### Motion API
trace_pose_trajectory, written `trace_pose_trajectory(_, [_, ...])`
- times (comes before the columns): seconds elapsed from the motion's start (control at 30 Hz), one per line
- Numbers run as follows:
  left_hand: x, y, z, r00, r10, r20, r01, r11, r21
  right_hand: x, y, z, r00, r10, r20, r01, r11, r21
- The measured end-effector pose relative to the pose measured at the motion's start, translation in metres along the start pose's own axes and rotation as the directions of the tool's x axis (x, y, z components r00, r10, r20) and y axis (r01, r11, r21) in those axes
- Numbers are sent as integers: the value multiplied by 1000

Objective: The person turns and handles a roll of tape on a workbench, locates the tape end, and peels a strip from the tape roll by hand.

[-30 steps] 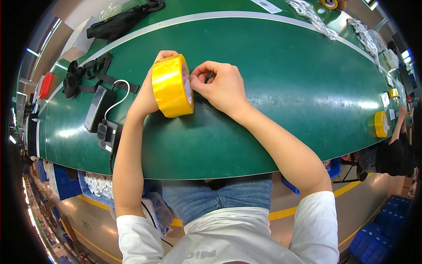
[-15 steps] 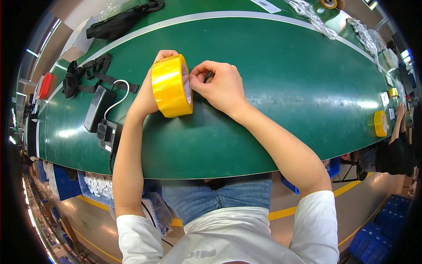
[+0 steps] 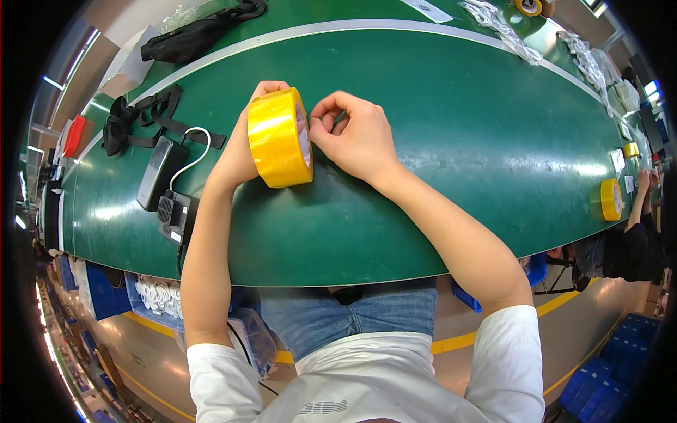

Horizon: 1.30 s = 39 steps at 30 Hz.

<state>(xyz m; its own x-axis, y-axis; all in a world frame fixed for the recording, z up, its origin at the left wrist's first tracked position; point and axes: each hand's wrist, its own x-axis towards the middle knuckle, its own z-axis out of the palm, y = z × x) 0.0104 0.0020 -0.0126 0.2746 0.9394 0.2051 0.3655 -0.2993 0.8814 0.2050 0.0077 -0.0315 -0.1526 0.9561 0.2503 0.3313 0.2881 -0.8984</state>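
Observation:
A large roll of yellow tape (image 3: pixel 276 139) stands tilted above the green table, its open core facing right. My left hand (image 3: pixel 243 144) grips it from behind and the left, with fingers showing over the top edge and the rest hidden by the roll. Beside the core, my right hand (image 3: pixel 354 135) has its thumb and index finger pinched together near the roll's right edge, the other fingers curled. Whatever is between those fingertips, if anything, is too small to make out.
On the green table (image 3: pixel 451 155) at left lie a power bank (image 3: pixel 161 173) with a white cable, a black adapter (image 3: pixel 174 215) and black straps (image 3: pixel 159 120). Another tape roll (image 3: pixel 611 199) stands far right, near a co-worker's hands (image 3: pixel 645 182). A black bag (image 3: pixel 190 42) lies at the back.
The right hand's fingertips have moved slightly up and away from the roll's core. The roll has shifted a little to the right in my left hand. The co-worker's hands have moved slightly.

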Motion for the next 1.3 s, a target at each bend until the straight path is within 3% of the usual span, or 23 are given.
trace_pose_trajectory(0.13, [2, -10, -4, 1000, -17, 22, 19, 996, -86, 3, 4, -1, 999, 16, -51, -14, 999, 52])
trace_pose_trajectory(0.3, [0, -1, -2, 999, -37, 29, 40, 990, -139, 3, 1, -7, 994, 27, 105, -28, 1000, 2])
trace_pose_trajectory(0.47, [3, 7, -3, 999, -20, 44, 25, 993, -115, 1, 3, -6, 977, -208, 53, 210, 977, -36])
trace_pose_trajectory(0.57, [3, 9, -2, 998, -17, 55, 23, 993, -113, 2, 7, -4, 972, -228, 62, 231, 971, -56])
trace_pose_trajectory(1.3, [4, 0, -6, 998, 3, 61, 2, 997, -77, 4, 9, -6, 964, -217, 152, 228, 972, -55])
